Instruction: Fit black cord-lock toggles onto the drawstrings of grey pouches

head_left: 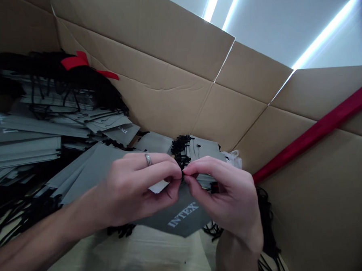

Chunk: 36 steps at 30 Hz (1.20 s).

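A grey flat pouch (185, 216) with white INTEX lettering hangs below my two hands, in the middle of the view. My left hand (143, 182), with a ring on one finger, is closed in a pinch at the pouch's upper edge. Facing it, my right hand (223, 186) also pinches there, thumb and forefinger pressed together. Between the fingertips a small dark bit shows, seemingly black cord; its details are hidden. The fingertips of both hands almost meet.
Cardboard walls (178, 75) of a large box surround the work. Stacked grey pouches (24, 149) with black cords fill the left. A red strip (74, 62) lies on black cords; a red band (314, 132) slants along the right wall. Another pile (204, 146) lies behind my hands.
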Available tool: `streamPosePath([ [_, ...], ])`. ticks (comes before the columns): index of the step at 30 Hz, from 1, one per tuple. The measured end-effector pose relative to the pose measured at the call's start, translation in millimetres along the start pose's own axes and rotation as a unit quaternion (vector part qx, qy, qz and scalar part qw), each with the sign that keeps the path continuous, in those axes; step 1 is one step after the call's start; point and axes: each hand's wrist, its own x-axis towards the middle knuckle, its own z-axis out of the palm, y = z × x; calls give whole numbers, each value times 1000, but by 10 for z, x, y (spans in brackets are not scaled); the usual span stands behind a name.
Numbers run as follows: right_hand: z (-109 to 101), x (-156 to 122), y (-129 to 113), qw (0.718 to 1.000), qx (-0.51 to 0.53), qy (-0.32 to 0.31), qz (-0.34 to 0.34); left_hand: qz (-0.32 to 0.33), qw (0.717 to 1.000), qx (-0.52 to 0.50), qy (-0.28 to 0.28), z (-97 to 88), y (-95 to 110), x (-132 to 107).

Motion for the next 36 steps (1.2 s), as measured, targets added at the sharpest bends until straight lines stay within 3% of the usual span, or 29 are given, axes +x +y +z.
streamPosePath([
  [4,-10,-20,-14,998,-54,-19,-23,42,998,44,-3,15,-19,-49],
  [9,50,-10,-17,998,-56,21,-11,48,998,45,4,13,-24,-55],
  [16,59,-26,16,996,68,16,57,12,998,-59,32,34,-45,-3],
  [22,37,21,51,980,170,-1,102,-40,984,-176,0,2,-69,58],
  [27,52,6,49,990,93,35,103,18,999,-33,1,-21,-59,15],
  [31,56,-18,17,996,35,37,72,88,995,49,-12,-5,-36,-50],
  [36,54,4,4,999,12,34,13,61,997,55,5,16,9,-52],
])
